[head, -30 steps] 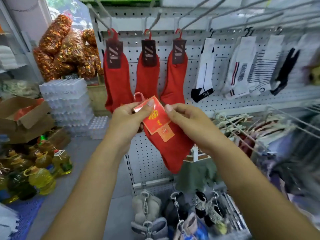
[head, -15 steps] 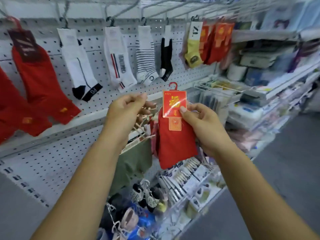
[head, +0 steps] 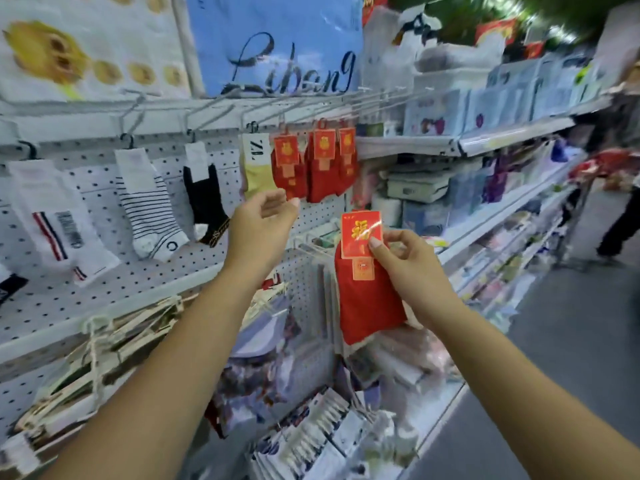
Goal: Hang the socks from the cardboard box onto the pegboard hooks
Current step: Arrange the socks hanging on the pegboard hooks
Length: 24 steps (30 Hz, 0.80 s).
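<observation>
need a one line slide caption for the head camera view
Right hand pinches a red carded sock pair near the white pegboard; open left hand reaches toward hung red socks.

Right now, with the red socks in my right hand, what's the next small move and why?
Probably raise the red socks up-left toward the matching red pairs on the pegboard; your right hand pinches their card, and your open left hand hovers just below those pairs.

Red sock pair hangs upright from your right hand, pinched at its red header card with gold print. Three matching red pairs are already on the pegboard hooks, at the row's right end, next to a yellow pair.
</observation>
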Tool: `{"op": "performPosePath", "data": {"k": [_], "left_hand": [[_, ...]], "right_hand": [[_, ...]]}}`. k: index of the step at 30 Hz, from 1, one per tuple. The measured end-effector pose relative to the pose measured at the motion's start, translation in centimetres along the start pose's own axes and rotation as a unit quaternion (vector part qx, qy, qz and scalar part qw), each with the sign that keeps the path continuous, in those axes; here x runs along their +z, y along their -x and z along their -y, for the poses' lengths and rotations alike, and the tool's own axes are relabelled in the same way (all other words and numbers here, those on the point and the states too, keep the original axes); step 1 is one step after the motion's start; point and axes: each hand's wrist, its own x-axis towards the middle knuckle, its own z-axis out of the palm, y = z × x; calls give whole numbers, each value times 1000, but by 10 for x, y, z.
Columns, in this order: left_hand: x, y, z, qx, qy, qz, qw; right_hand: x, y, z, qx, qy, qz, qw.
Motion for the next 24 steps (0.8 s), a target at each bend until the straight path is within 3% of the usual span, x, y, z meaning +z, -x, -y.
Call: {"op": "performPosePath", "data": {"k": [14,20,24], "left_hand": [[122,-190,16,88,-123,-30,988],[150,-227,35,88,-181,-228,953],[157,-240,42,125,-175,-223,951]], "right_hand": [[-20,-208,-6,-30,16,44,998],[-21,-278,-30,-33,-24,58,997],[-7,-318,-35,-45,-24,84,995]]}}
